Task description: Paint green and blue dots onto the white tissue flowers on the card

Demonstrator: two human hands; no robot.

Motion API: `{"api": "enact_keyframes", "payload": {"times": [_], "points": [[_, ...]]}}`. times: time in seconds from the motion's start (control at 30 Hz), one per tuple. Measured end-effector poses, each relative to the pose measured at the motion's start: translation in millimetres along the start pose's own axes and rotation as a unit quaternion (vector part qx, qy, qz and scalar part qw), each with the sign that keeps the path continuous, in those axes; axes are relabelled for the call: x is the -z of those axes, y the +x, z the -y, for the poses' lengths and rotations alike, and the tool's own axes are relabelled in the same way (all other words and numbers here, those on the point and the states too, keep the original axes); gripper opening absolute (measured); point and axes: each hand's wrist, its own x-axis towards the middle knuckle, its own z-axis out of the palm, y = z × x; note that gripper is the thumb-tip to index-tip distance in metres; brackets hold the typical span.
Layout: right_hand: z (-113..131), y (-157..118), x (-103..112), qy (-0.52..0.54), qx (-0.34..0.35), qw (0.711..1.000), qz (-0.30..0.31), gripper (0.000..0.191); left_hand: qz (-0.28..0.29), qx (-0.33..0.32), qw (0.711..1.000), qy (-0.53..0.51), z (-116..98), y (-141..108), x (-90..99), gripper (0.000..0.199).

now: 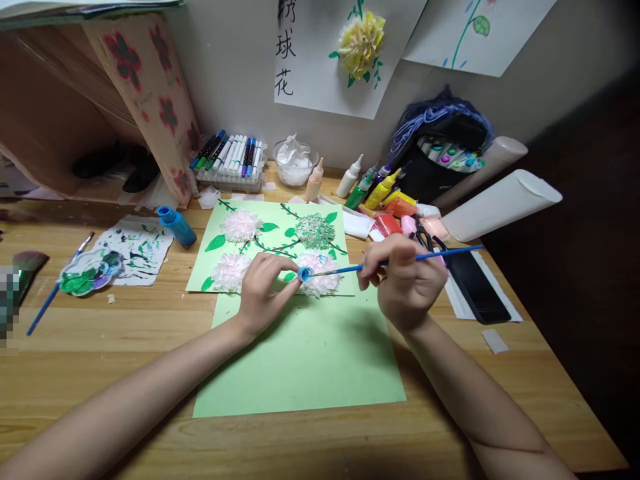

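Note:
Between its fingertips my left hand [267, 293] pinches a small blue bottle cap [304, 274], its hollow side facing right. My right hand [407, 277] grips a thin blue paintbrush [430, 255], whose tip is at the cap's opening. Both are above a light green sheet [280, 257] bearing painted stems, leaves and several ruffled paper flowers. Three flowers are pale pink, such as the one at upper left [241, 226]; the flower at upper right [315, 231] has green paint. Blue marks show on the lower right flower [320, 270], under the brush. Another green sheet [305, 360] lies nearer me.
An uncapped blue paint bottle [177, 227] stands left of the sheets. Beyond it are a paint-smeared palette [90, 272], a second brush [44, 308] and a stained tissue [140, 250]. Markers [233, 157], paint bottles [380, 190] and a plastic bowl [295, 175] line the back. A phone [477, 283] lies right.

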Motion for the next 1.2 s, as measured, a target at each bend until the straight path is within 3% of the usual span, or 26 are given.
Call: {"api": "enact_keyframes", "payload": {"times": [0.13, 0.23, 0.47, 0.67, 0.83, 0.93, 1.07, 1.2], "points": [[-4.5, -4.5, -1.9, -0.019, 0.042, 0.995, 0.087, 0.046, 0.001, -0.001, 1.000, 0.000, -0.3, 0.1, 0.5, 0.015], [-5.0, -4.1, -2.6, -0.026, 0.043, 0.992, 0.113, 0.044, 0.000, 0.000, 1.000, -0.001, -1.1, 0.3, 0.6, 0.015], [-2.6, -4.2, -2.6, -0.020, -0.003, 0.994, 0.110, 0.045, -0.002, -0.001, 1.000, -0.001, -1.5, 0.2, 1.0, 0.013], [-2.9, -2.7, -1.8, -0.014, -0.010, 0.998, 0.067, 0.046, -0.004, -0.005, 1.000, -0.001, -0.8, 0.1, 0.7, 0.012], [-2.9, -3.0, -3.3, -0.005, -0.025, 0.996, 0.088, 0.046, -0.004, 0.001, 1.000, 0.007, -1.7, 1.0, 0.9, 0.010], [0.9, -1.3, -2.1, -0.006, -0.031, 0.998, 0.057, 0.048, -0.003, 0.006, 1.000, 0.011, -2.1, 1.5, 0.8, 0.007], [7.3, 7.5, 5.7, -0.023, -0.025, 0.999, -0.034, 0.050, -0.012, 0.014, 1.000, 0.008, -1.1, 1.1, 0.1, 0.008], [0.5, 23.5, 19.4, -0.036, -0.049, 0.995, -0.083, 0.050, -0.025, 0.020, 0.999, 0.002, 0.1, 0.5, -0.7, 0.013]]}}
